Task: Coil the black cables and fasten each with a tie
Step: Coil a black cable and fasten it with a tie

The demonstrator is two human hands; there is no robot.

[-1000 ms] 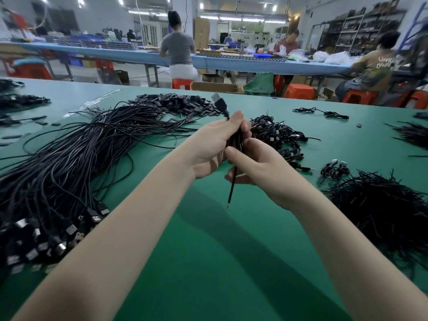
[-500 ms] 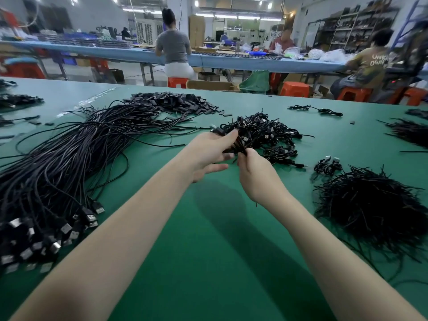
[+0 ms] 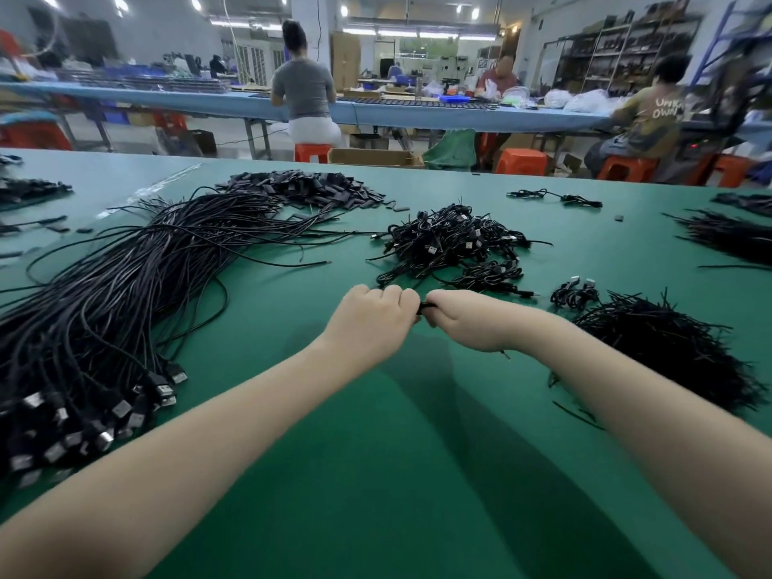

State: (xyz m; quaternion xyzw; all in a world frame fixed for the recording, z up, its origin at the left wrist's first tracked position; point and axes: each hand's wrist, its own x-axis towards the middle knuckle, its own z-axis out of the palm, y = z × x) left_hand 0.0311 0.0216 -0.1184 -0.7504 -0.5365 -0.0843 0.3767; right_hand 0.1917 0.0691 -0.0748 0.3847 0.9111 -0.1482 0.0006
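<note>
Factory assembly floor, cable packing line. Long green tabletop [image 3: 417, 474] loaded with bulk stock: big bundle of loose black cables [image 3: 125, 286] with USB plugs at the near end, heap of coiled cables [image 3: 455, 240], pile of black ties [image 3: 668, 348], pile of small flat black pieces [image 3: 300, 190]. Second long blue workbench [image 3: 417, 112] behind, workers seated at it on orange plastic stools [image 3: 522, 160]; one in a grey top [image 3: 303, 89] has their back to the camera. Cardboard box [image 3: 372, 156] on the floor, metal shelving [image 3: 618, 56] stacked with parts at back right, blue bins [image 3: 113, 73] at back left, strip lights overhead.
</note>
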